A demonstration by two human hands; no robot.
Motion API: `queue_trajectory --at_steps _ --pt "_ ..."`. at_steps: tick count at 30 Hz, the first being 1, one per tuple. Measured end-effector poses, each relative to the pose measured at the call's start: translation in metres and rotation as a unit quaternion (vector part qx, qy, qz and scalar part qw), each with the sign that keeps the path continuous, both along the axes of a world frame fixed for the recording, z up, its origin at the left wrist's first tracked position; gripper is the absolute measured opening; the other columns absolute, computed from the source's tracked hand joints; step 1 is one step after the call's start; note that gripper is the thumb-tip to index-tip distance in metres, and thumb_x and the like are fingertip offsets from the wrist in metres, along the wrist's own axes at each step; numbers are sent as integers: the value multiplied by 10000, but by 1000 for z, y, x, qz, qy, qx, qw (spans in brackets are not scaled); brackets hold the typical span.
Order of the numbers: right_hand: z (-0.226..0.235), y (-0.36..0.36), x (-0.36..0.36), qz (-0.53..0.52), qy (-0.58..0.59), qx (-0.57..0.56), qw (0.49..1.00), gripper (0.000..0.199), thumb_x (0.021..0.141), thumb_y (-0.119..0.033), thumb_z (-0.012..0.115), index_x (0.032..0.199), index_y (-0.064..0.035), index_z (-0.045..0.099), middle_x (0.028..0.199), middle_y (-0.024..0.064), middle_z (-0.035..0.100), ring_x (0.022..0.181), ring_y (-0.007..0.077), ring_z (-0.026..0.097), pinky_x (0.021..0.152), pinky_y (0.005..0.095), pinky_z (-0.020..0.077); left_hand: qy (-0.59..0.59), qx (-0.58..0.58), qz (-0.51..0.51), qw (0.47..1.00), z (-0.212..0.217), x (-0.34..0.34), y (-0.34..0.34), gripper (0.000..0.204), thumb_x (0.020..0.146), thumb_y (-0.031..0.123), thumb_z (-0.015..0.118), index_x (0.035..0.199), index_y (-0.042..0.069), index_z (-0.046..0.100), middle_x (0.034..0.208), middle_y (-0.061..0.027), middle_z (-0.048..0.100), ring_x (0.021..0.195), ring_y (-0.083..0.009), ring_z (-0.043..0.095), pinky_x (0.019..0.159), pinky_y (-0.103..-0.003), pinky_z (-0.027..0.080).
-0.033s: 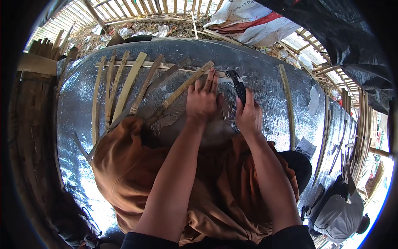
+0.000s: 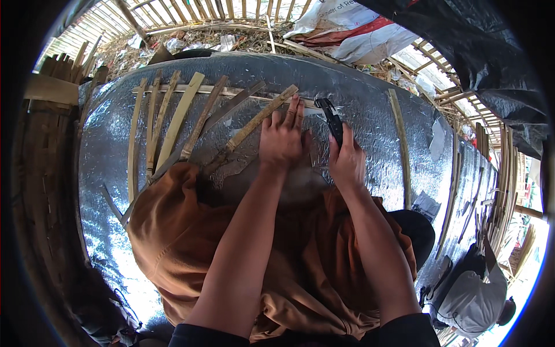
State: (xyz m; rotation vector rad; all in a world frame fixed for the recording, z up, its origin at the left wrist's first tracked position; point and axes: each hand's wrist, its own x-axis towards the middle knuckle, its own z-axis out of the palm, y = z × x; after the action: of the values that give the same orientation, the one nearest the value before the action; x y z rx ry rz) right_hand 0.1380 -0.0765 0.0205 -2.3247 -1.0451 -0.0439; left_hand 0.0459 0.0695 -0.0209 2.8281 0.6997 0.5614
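Lettering (image 2: 342,6) runs along the upper edge of a white-and-red sack (image 2: 370,45), well beyond the hands and ahead of the right one; folds and the picture's edge cut part of it off. The sack lies slack and creased, and whether it holds anything cannot be told. Loose litter (image 2: 228,43) is strewn farther out, ahead of the left hand.

The left hand (image 2: 281,140) is palm down, two fingers stretched forward and close together, the thumb apart. Its fingertips rest at the upper end of a slanted bamboo strip (image 2: 261,118), by a long crosswise strip (image 2: 217,90). The right hand (image 2: 348,162) is wrapped around a black tool (image 2: 332,122), thumb along its side; the tool's head is at the crosswise strip's right end, though contact is unclear.

Left of the hands, more bamboo strips (image 2: 184,118) fan out, their upper ends along the crosswise strip. Right of them, a single upright strip (image 2: 400,144) stands apart on the silvery foil sheet (image 2: 370,98). A crumpled pale scrap (image 2: 426,205) lies just past it; any print there is too small to read. Brown cloth (image 2: 173,243) covers the wearer's legs, nearer than the hands. Farther right, behind the right hand, another person (image 2: 471,301) in grey bends over.
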Motion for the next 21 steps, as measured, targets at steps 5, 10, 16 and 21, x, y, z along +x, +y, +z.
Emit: queue_trajectory --at_steps 5,10,16,21 --pt "-1 -2 -1 6 -26 17 999 414 1008 -186 588 1339 33 469 987 320 688 797 489 693 627 544 577 7 -9 0 1000 1 1 -1 683 915 393 617 1504 73 488 1577 -65 473 1115 -324 605 957 -448 484" --pt "-1 -1 -2 -7 5 -41 999 423 1006 -184 589 1348 33 468 998 319 690 830 484 695 660 536 585 17 -6 1 1000 -1 1 0 690 917 399 617 1510 73 483 1589 -63 458 1119 -320 603 964 -444 478" --pt "-3 -3 -1 -13 9 -24 1000 417 1006 -181 586 1346 30 469 998 315 692 837 482 696 671 551 577 9 1 1 1000 -2 1 -1 709 918 412 617 1522 73 465 1598 -61 445 1144 -333 589 1003 -460 461" --pt "0 -1 -4 -17 16 -40 999 422 1008 -191 586 1343 39 471 978 315 690 799 480 696 644 547 572 14 -19 -3 1000 -1 2 0 702 918 408 614 1516 71 469 1598 -64 443 1146 -343 586 998 -466 464"
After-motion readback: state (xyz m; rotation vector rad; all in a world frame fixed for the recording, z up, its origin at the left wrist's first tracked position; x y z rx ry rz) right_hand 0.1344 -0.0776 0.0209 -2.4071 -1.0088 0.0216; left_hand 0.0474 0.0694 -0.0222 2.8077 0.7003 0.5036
